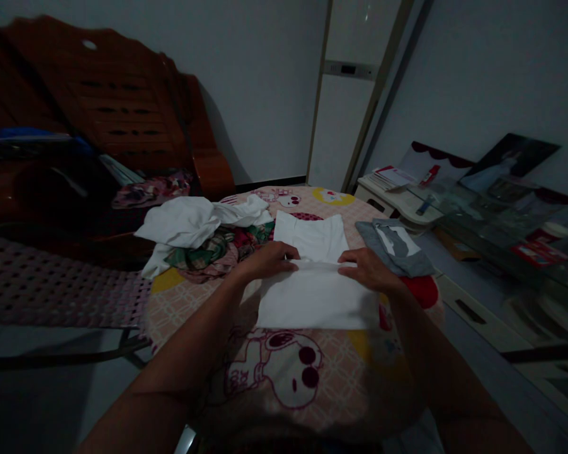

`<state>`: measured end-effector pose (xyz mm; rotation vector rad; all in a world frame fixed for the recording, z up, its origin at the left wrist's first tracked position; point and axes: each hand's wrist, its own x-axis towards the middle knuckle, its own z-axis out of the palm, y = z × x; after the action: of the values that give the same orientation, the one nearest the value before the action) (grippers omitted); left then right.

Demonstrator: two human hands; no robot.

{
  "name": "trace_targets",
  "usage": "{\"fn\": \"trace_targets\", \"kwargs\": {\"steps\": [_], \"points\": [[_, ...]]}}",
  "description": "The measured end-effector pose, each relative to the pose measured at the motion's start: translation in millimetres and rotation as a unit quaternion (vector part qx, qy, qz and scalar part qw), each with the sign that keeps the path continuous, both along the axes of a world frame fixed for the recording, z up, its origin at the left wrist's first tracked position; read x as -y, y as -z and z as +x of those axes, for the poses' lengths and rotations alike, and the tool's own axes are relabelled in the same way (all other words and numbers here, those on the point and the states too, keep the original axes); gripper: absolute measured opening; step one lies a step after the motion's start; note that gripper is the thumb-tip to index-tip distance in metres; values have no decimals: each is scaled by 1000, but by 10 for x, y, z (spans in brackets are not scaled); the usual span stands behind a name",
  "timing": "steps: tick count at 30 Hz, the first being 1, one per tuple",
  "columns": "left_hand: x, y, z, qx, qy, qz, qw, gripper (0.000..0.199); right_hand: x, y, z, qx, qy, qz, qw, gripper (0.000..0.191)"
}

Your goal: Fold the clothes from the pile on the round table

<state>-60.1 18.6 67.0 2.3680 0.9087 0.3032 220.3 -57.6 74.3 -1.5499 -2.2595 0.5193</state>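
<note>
Two grips [274, 260] on white cloth [317, 299]

The left hand [277, 257] and right hand [366, 268] hide bits of the white garment [317, 296]; at the left edge of the bench [345, 362], a white cloth [182, 221] partly covers a green cloth [192, 257]; beyond the far edge, the tall cabinet [341, 120] is cut off above, its markings unreadably small.

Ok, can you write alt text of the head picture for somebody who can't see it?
A person's left hand and right hand grip an edge of a white garment on a cartoon-dog tablecloth. Rumpled clothes lie to the left, a folded grey garment to the right.
</note>
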Motion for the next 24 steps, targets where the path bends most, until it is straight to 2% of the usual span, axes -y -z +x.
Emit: {"fn": "trace_targets", "kwargs": {"steps": [3, 6, 10, 14, 18, 21, 24], "points": [[-215, -24, 79, 7, -69, 61, 996, 17, -216, -77, -26, 44, 43, 62, 996, 18], [-401, 26, 160, -9, -113, 116, 987, 21, -456, -47, -67, 106, 89, 81, 987, 22], [-540, 39, 205, -33, -120, 135, 983, 24, -686, -31, -86, 142, 95, 83, 982, 24], [-681, -69, 233, -48, -121, 166, 977, 28, -860, -162, -66, 168, 103, 95, 976, 25], [-925, -143, 326, -100, -135, 206, 964, 32, -1129, -261, -63, 207, 125, 87, 966, 26], [-1093, -86, 428, -138, -155, 212, 955, 34, -1349, -181, -102, 235, 140, 75, 959, 29], [-1179, 79, 526, -176, -178, 190, 949, 36, -1483, 26, -168, 263, 145, 58, 952, 30]]}}
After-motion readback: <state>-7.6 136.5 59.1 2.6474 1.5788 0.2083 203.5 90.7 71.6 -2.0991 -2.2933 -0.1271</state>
